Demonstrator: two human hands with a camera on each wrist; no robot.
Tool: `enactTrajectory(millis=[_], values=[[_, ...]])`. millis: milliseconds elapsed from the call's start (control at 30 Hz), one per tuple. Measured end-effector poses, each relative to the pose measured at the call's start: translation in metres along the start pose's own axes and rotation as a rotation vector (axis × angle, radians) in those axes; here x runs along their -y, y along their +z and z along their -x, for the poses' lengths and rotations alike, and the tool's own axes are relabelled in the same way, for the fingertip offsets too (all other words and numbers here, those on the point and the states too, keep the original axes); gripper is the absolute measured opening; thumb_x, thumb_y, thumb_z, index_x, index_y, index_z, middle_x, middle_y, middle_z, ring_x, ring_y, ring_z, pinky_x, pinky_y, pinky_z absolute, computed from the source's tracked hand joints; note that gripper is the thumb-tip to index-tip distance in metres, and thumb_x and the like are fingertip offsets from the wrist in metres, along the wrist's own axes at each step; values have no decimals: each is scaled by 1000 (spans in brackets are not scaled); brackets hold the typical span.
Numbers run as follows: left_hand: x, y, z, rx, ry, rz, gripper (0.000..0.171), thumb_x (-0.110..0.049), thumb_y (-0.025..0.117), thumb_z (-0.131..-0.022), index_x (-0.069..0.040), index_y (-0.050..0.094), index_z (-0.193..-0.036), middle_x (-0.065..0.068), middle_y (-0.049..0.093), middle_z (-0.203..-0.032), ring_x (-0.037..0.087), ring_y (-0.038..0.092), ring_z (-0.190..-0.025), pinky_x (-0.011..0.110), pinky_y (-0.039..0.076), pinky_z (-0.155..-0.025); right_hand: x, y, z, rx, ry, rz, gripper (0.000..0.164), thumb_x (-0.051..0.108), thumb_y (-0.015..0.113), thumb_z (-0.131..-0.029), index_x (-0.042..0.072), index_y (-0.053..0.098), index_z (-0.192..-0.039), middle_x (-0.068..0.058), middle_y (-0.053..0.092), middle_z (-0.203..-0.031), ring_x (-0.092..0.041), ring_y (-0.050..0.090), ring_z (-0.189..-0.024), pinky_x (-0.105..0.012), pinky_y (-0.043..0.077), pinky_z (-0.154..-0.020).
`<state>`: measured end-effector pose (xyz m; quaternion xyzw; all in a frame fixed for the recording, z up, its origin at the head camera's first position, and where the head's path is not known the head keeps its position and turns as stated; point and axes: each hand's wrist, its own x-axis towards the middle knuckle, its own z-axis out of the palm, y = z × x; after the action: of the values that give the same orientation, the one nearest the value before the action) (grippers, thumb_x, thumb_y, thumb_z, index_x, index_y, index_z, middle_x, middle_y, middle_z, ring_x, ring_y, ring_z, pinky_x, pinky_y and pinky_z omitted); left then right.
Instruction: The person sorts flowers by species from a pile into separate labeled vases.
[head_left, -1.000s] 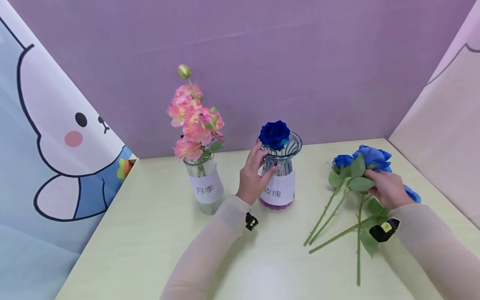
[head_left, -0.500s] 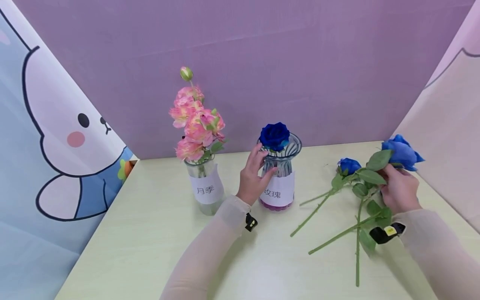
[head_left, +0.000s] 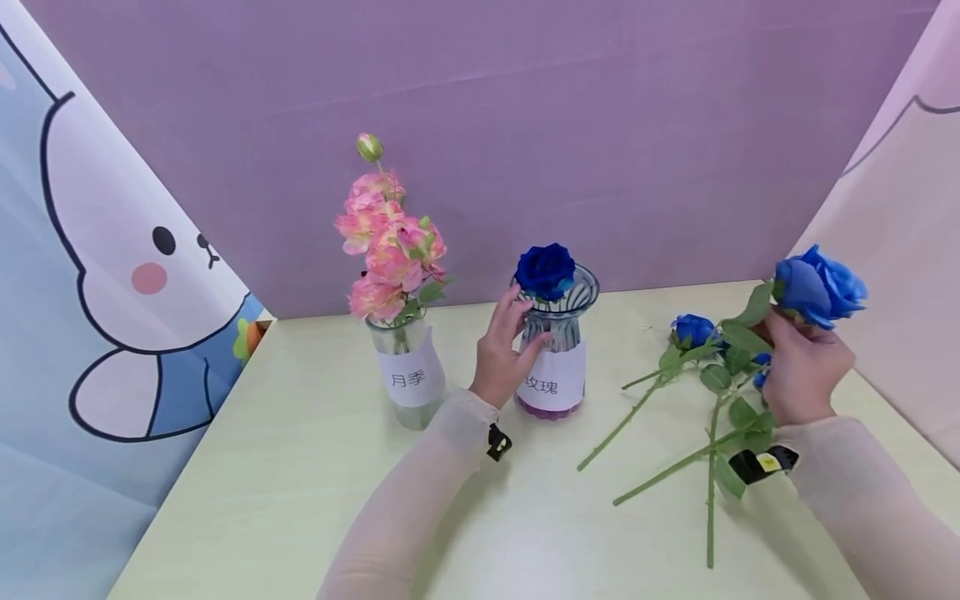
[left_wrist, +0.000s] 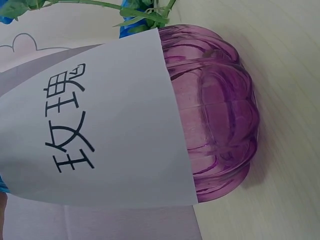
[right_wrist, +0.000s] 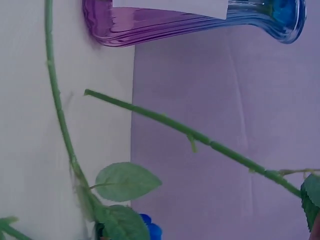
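My left hand (head_left: 504,354) holds the neck of a fluted glass vase (head_left: 552,379), its thumb in front and fingertips near the rim. The vase fades from blue to a purple base (left_wrist: 225,110) and wears a white paper label (left_wrist: 110,130) with Chinese characters. One dark blue rose (head_left: 546,271) stands in it. At the right, my right hand (head_left: 806,367) pinches a brighter blue rose (head_left: 819,287) just under its bloom. Its bare stem (right_wrist: 200,137) slants clear of the table in the right wrist view. Other blue roses (head_left: 693,330) lie below that hand, partly hidden by leaves.
Left of the fluted vase, a clear glass vase (head_left: 411,379) with another paper label holds tall pink flowers (head_left: 393,250). Loose green stems (head_left: 711,508) cross on the pale table (head_left: 300,500). A purple backdrop (head_left: 480,150) rises behind, and printed cloth panels (head_left: 127,250) flank the table.
My right hand has drawn one blue rose up and to the right from the pile, and its bloom now faces outward. The left hand has stayed on the vase.
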<state>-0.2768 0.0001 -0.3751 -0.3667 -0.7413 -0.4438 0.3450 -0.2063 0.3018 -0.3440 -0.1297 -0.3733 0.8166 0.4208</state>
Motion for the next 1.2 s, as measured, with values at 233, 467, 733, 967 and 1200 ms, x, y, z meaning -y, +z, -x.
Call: enactTrajectory(millis=[233,467,733,967,1200], values=[[1,0,0,-3,8,13,48,-4,74,-81,1,47,-121,26,43,-138,37,57,-114,25,51,-91,10,14,5,-17,79,65,20,-8,79,-71,-5,68,-88,-11,67,-69,-17,62,-48,-24,56,-47],[1,0,0,-2,10,4,48,-4,74,-82,0,47,-120,25,43,-138,38,58,-114,25,51,-90,17,30,6,-32,105,127,29,3,84,-69,-1,67,-92,-9,68,-77,-15,61,-50,-22,56,-50],[1,0,0,-3,5,8,48,-4,74,-82,-1,47,-121,25,43,-138,38,56,-116,26,51,-90,24,37,10,-83,125,-20,32,-4,83,-68,-4,63,-93,-13,64,-64,-19,60,-45,-26,56,-45],[2,3,3,4,-14,37,48,-4,73,-83,-2,46,-123,25,40,-141,38,54,-120,26,49,-93,22,36,8,-123,149,-121,30,-10,79,-70,-8,59,-92,-16,62,-60,-22,60,-44,-29,56,-45],[1,1,2,11,-16,34,48,-4,73,-83,-3,46,-123,24,40,-141,38,54,-119,26,49,-93,26,35,2,-168,180,-177,27,-9,79,-71,-9,59,-90,-17,63,-61,-24,62,-45,-31,57,-45]])
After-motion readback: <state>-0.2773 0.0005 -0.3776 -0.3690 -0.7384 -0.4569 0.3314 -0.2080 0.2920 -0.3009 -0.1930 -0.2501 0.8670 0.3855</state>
